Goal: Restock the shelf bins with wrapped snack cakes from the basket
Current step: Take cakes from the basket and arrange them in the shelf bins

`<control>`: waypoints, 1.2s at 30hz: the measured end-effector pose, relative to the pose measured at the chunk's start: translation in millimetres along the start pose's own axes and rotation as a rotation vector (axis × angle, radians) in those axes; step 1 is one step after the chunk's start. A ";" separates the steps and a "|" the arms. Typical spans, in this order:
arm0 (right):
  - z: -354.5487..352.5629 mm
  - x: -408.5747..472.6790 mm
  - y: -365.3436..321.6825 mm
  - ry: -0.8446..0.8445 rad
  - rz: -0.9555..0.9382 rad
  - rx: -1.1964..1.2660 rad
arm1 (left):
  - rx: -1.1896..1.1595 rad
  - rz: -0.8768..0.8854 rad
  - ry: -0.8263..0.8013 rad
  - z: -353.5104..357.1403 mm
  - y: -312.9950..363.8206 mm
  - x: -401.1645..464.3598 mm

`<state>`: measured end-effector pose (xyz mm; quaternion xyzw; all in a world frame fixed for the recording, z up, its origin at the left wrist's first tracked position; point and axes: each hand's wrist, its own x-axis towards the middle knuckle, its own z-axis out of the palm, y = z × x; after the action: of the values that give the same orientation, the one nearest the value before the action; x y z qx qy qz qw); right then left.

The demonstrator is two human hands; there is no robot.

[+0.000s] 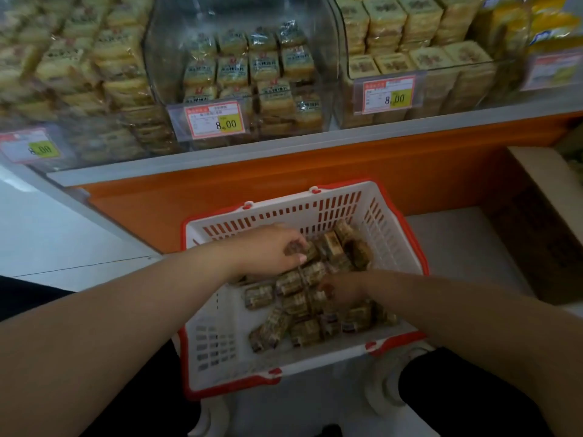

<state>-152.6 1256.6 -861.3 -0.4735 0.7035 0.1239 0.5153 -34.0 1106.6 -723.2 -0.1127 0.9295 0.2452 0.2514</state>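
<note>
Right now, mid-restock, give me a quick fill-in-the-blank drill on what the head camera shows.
1. Both hands reach into the white basket, whose rim is coloured ____.
2. The left hand grips a wrapped snack cake at the basket's ____ end, nearer the shelf.
3. The yellow price tag on the middle bin reads ____.
4. The cardboard box stands to the basket's ____.

Missing words: red; far; 8.00; right
</note>
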 end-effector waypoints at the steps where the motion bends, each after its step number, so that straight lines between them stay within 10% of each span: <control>1: 4.9 2.2 2.4 -0.026 -0.002 -0.010 | -0.007 -0.001 -0.005 0.2 0.1 0.7; 15: 31.5 -4.6 3.5 0.004 0.008 -0.260 | -0.112 -0.051 0.065 -13.8 -4.4 1.2; 27: -54.5 -71.1 -28.4 0.271 -0.148 0.611 | -0.327 -0.142 0.114 -32.0 -4.4 -10.7; 33: -100.5 -132.9 -61.0 0.488 -0.142 0.774 | -0.179 -0.120 0.162 -52.0 10.3 -31.6; 36: -108.8 -153.0 -76.5 0.571 -0.135 0.790 | -0.475 -0.034 0.143 -57.0 20.7 -46.1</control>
<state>-154.8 1227.0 -660.8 -0.3014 0.7777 -0.3205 0.4490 -25.3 1099.0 -648.0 -0.2012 0.8592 0.4440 0.1555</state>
